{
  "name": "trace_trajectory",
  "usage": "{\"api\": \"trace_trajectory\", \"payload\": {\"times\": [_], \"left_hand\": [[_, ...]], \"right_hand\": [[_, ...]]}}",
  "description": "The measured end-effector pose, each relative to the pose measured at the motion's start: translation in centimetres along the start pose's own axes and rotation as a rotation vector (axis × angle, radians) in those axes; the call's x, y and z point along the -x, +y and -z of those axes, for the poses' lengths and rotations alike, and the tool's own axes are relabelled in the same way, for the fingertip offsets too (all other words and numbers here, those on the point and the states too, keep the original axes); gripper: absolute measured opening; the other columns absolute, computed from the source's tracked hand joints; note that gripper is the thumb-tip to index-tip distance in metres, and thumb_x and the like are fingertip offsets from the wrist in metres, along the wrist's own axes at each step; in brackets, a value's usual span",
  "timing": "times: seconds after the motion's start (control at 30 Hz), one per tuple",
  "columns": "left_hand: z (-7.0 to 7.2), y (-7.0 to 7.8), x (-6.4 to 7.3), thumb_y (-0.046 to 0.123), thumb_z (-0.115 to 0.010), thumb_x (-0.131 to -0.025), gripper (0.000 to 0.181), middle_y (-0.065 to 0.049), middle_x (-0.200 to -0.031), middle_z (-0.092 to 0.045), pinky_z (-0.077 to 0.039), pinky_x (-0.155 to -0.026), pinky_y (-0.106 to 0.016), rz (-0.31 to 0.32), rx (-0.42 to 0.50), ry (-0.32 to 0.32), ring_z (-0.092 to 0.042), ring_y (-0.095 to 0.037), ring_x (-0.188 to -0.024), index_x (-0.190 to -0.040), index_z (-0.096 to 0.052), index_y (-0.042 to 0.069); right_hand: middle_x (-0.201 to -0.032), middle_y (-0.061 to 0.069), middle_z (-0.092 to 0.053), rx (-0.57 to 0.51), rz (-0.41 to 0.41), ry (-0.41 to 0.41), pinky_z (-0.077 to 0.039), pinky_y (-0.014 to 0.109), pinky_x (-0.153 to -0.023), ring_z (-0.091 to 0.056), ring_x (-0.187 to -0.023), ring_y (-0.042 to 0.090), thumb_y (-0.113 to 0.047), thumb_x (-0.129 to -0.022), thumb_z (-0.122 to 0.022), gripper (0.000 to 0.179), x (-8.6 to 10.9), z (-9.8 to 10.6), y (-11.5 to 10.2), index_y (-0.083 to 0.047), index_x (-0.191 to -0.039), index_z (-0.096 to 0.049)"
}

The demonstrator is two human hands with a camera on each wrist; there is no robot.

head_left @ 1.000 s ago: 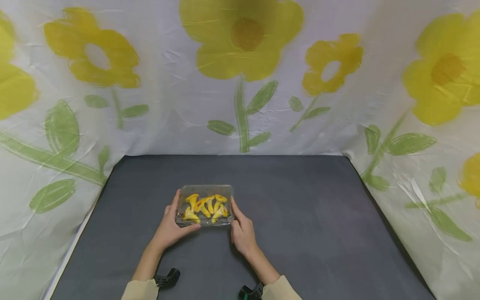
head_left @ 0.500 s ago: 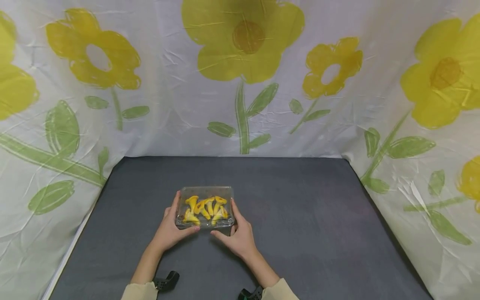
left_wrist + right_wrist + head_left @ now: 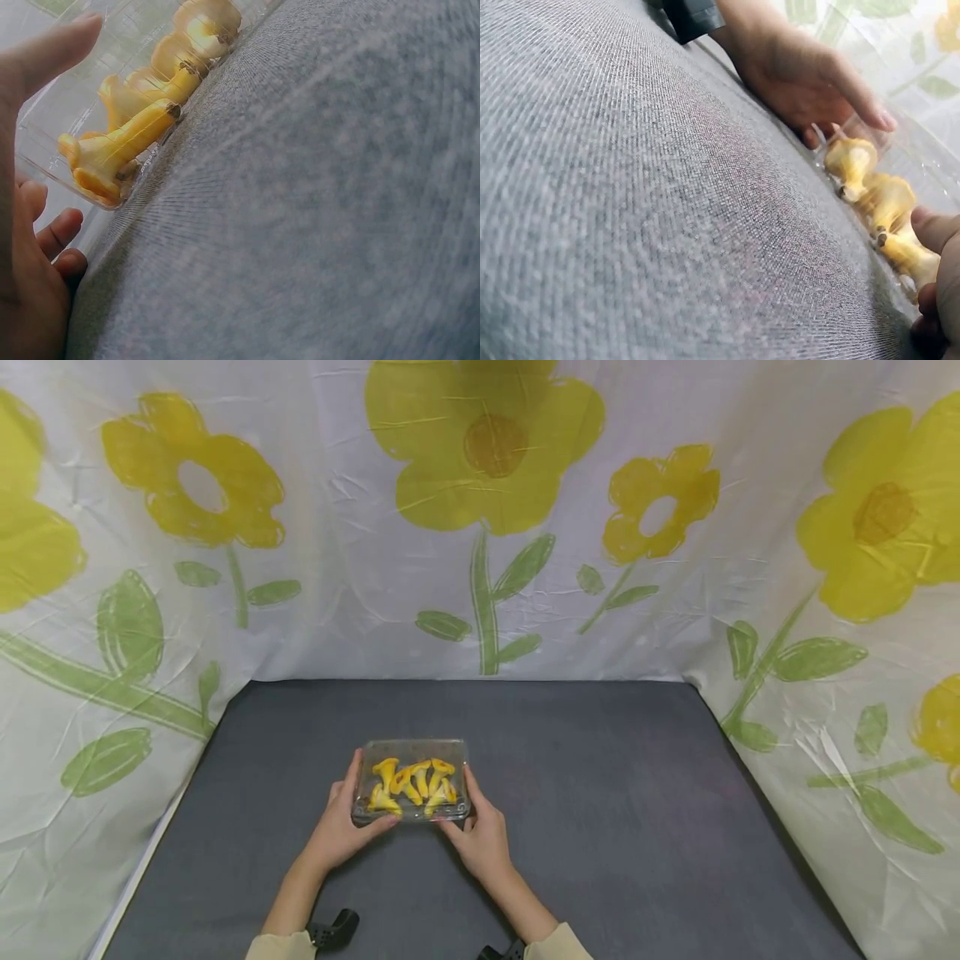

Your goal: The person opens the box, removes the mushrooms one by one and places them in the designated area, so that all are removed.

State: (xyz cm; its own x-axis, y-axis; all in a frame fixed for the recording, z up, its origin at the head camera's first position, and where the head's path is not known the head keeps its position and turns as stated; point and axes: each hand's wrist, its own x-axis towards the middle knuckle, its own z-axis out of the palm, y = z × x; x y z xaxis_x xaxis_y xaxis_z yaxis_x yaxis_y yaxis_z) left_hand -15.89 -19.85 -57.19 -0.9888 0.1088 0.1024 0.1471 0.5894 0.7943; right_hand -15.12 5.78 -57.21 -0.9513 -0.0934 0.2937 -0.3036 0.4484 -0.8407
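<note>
1. The clear container [image 3: 420,748], with yellow mushrooms [image 3: 422,777] inside, is located left of the dark tabletop's [image 3: 600,827] centre.
2. The tabletop's widest span lies to the container's right; the flower-printed sheet [image 3: 360,610] borders the rear and side edges.
3. The left hand [image 3: 339,828] grips the left end, thumb at the front edge.
4. The right hand [image 3: 486,842] grips the right end, thumb likewise forward-facing.

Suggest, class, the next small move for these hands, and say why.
Probably ease both thumbs up against the near edge of the clear box, testing whether its top opens: the left hand and right hand flank it, thumbs at that edge, with the yellow mushrooms inside.
</note>
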Motion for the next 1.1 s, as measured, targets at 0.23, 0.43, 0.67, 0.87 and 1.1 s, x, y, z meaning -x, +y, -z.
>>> {"api": "trace_trajectory", "payload": {"times": [0.23,0.43,0.67,0.87,1.1], "left_hand": [[0.09,0.05,0.05,0.035,-0.082,-0.093,0.115,-0.035,-0.154,-0.033,-0.039,-0.103,-0.079,-0.028,-0.013,0.001,-0.044,-0.055,-0.138,-0.173,-0.001,0.019],[0.13,0.06,0.07,0.033,-0.079,-0.096,0.112,-0.034,-0.156,-0.032,-0.038,-0.104,-0.078,-0.047,0.011,-0.016,-0.042,-0.051,-0.138,-0.173,0.0,0.017],[0.19,0.02,0.27,0.03,-0.075,-0.099,0.106,-0.032,-0.161,-0.03,-0.038,-0.103,-0.077,-0.072,0.028,-0.032,-0.041,-0.047,-0.138,-0.173,0.0,0.018],[0.13,0.07,0.19,0.024,-0.068,-0.103,0.096,-0.028,-0.169,-0.025,-0.033,-0.106,-0.077,-0.104,0.082,-0.034,-0.037,-0.042,-0.136,-0.173,-0.003,0.017],[0.23,0.16,0.14,0.022,-0.06,-0.105,0.088,-0.029,-0.167,-0.024,-0.029,-0.106,-0.079,-0.105,0.112,-0.052,-0.033,-0.04,-0.135,-0.172,-0.004,0.013]], "right_hand": [[-0.08,0.005,-0.064,-0.011,-0.011,-0.003,-0.037,0.015,-0.044,-0.035,-0.044,-0.007,-0.019,-0.088,-0.089,0.092,-0.01,0.02,0.09,-0.007,-0.164,-0.039],[-0.074,0.003,-0.062,-0.041,-0.02,-0.011,-0.035,0.013,-0.043,-0.035,-0.042,-0.008,-0.014,-0.09,-0.087,0.089,-0.02,0.03,0.11,-0.008,-0.165,-0.038],[-0.064,0.0,-0.059,-0.055,-0.02,-0.018,-0.032,0.012,-0.041,-0.031,-0.039,-0.01,-0.013,-0.091,-0.086,0.089,0.12,0.17,0.02,-0.009,-0.165,-0.038],[-0.052,0.001,-0.051,-0.064,-0.004,-0.023,-0.03,0.011,-0.04,-0.028,-0.039,-0.011,-0.014,-0.091,-0.087,0.09,0.12,0.23,0.15,-0.007,-0.165,-0.037],[-0.055,-0.002,-0.051,-0.065,0.001,-0.035,-0.029,0.011,-0.041,-0.027,-0.039,-0.011,-0.015,-0.092,-0.086,0.089,-0.01,0.27,0.24,-0.005,-0.165,-0.036]]}}
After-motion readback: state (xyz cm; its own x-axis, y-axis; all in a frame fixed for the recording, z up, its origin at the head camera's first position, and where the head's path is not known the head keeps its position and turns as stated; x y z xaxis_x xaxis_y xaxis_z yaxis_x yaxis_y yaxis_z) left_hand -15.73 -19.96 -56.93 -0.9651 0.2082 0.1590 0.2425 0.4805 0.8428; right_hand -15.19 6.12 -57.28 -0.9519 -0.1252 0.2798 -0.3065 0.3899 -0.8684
